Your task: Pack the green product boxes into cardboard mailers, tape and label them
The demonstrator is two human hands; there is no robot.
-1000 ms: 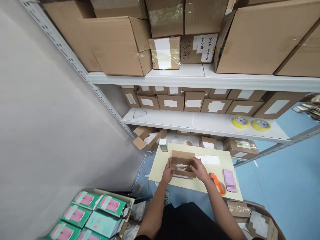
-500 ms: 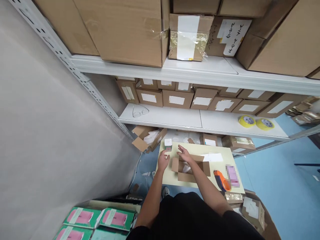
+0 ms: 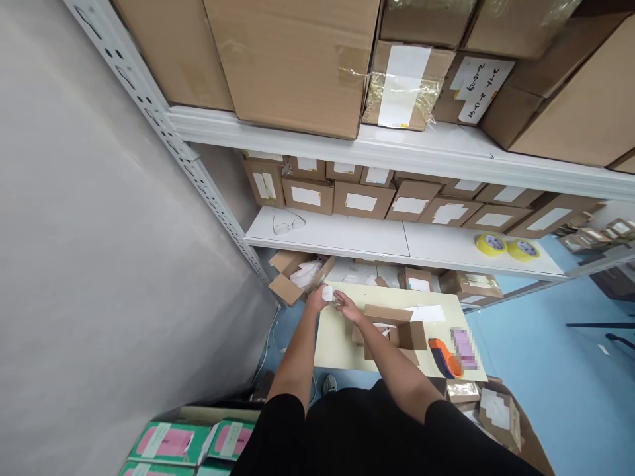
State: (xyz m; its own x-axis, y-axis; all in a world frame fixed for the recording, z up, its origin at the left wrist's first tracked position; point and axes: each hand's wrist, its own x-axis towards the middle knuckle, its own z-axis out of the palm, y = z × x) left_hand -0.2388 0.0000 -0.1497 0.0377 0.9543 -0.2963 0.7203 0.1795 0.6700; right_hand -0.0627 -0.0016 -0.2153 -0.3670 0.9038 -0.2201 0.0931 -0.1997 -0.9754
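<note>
My left hand point(image 3: 315, 301) is closed around a small white-topped box point(image 3: 327, 293) at the table's far left corner. Just to the right of it, my right hand point(image 3: 347, 308) has its fingers spread; whether they touch the box is hard to see. Under my right forearm stands a cardboard box point(image 3: 413, 336) with raised flaps and some white material inside. The pale yellow table point(image 3: 337, 347) carries all of this.
White paper sheets point(image 3: 430, 313), an orange and blue tape dispenser point(image 3: 445, 359) and a blurred purple item point(image 3: 464, 348) lie at the right. A shelf point(image 3: 347, 235) with glasses point(image 3: 289, 226) and yellow tape rolls point(image 3: 491, 244) overhangs the far side. An open carton point(image 3: 286, 288) sits beyond the left corner.
My left hand has reached forward and taken hold of the small box. My right hand has come left, closer to it. The cardboard box has shifted slightly right in view.
</note>
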